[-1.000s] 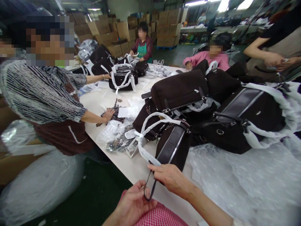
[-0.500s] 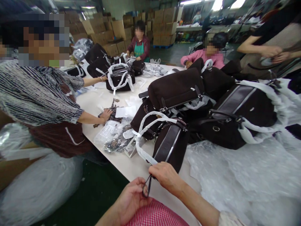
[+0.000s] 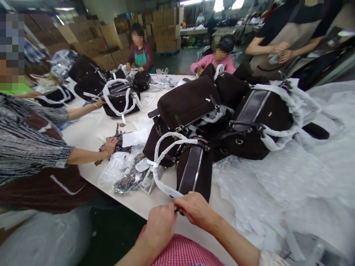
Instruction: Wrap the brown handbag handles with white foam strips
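A dark brown bag (image 3: 195, 173) with a grey leather strip and a white-wrapped handle (image 3: 157, 173) stands at the near edge of the table. My right hand (image 3: 195, 208) is closed at the bag's near end, beside the lower end of the handle. Against its fingertips, my left hand (image 3: 161, 222) is closed too, knuckles up. A small dark piece (image 3: 177, 211) shows between the two hands; most of it is hidden by the fingers.
More dark bags (image 3: 188, 98) are heaped behind on the white table (image 3: 111, 190). Clear plastic sheets (image 3: 257, 184) lie at right. Plastic packets (image 3: 126, 181) and a co-worker's hand (image 3: 110, 145) are at left. Other people stand or sit around the table.
The view has turned to the right. My left hand has rolled over, knuckles up, and moved up against my right. The dark loop that hung between my hands is now mostly hidden.
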The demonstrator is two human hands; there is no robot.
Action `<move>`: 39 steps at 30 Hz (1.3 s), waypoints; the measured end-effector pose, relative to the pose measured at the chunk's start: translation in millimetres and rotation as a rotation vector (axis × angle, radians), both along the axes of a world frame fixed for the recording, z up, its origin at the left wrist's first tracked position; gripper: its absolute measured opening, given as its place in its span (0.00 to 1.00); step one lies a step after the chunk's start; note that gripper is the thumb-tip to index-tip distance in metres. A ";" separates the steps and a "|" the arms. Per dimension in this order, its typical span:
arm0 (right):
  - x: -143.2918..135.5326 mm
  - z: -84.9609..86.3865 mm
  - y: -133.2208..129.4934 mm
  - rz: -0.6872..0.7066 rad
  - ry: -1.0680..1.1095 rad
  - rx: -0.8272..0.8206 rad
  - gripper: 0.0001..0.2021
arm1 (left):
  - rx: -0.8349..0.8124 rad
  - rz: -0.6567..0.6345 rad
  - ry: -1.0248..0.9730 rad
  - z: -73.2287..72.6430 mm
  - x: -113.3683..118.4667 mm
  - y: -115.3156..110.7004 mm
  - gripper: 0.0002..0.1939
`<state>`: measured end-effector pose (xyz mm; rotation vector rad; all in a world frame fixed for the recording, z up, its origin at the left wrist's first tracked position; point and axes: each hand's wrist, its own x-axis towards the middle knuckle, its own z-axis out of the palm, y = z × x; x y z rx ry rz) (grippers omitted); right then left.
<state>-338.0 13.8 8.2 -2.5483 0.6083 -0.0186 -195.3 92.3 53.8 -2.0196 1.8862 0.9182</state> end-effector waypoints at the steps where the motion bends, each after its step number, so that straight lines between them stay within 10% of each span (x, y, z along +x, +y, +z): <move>1: -0.1 -0.3 0.8 -0.013 -0.003 0.005 0.02 | 0.021 -0.058 -0.006 -3.2 1.9 -0.9 0.20; 6: -0.4 1.3 3.5 -0.074 0.007 0.030 0.07 | 0.086 -0.147 0.099 -10.0 27.9 0.8 0.21; 12: -11.5 11.5 -0.6 -0.129 0.039 0.072 0.06 | 0.306 0.281 0.774 -16.7 56.0 0.1 0.12; 15: -15.8 16.5 0.5 -0.154 0.079 0.053 0.06 | 0.107 0.361 0.777 -21.8 57.4 -1.2 0.09; 27: -18.3 3.4 10.1 -0.217 0.028 -0.033 0.06 | -0.696 -0.167 0.746 -40.5 56.7 19.4 0.11; 39: -13.3 2.1 12.7 -0.121 0.022 -0.054 0.07 | -0.377 -0.427 0.558 -29.9 58.0 19.7 0.12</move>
